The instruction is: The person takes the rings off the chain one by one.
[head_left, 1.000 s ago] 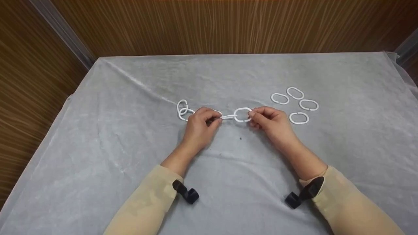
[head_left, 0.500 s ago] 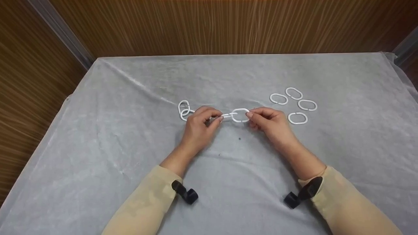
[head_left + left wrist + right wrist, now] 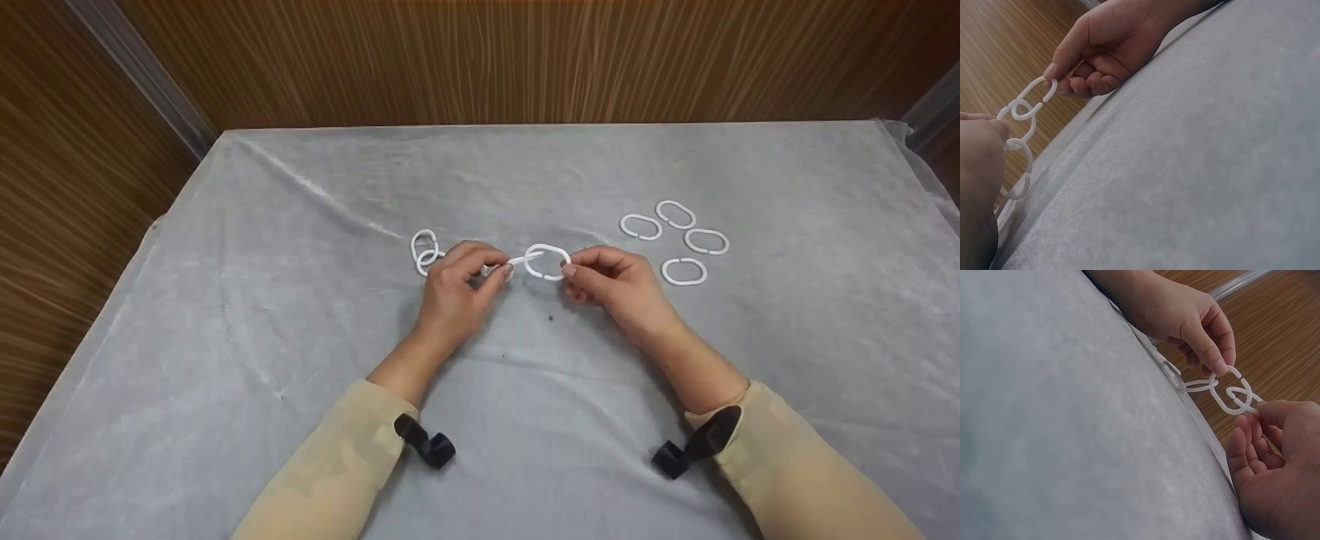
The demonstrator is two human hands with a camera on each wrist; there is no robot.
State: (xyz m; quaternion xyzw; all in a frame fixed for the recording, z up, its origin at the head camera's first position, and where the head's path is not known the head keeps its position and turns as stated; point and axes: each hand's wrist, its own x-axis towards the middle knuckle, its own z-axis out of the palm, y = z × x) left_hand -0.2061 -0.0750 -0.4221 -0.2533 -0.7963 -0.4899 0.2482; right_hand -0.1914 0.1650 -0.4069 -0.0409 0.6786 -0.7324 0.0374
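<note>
A short chain of white oval plastic links spans both hands, each visible link having a small gap. My left hand (image 3: 461,289) pinches a middle link (image 3: 519,259) between thumb and fingertips. Threaded through that one is the right end link (image 3: 546,246), whose right side my right hand (image 3: 619,289) pinches. Left of the left hand, two more joined links (image 3: 413,246) lie on the cloth; the hand hides part of the chain between. In the right wrist view, the left hand's link (image 3: 1220,403) hangs interlocked with its neighbours.
Several loose white links (image 3: 685,283) lie apart on the grey cloth (image 3: 480,450) right of the right hand. Behind the table's far edge stands a brown wood-grain panel (image 3: 480,60). Both sleeves (image 3: 337,450) carry a black wrist mount (image 3: 427,442).
My right hand has shifted slightly left with the end link, bringing it nearer the left hand. That link and the one joined to it have tilted a little. Loose links have stayed put.
</note>
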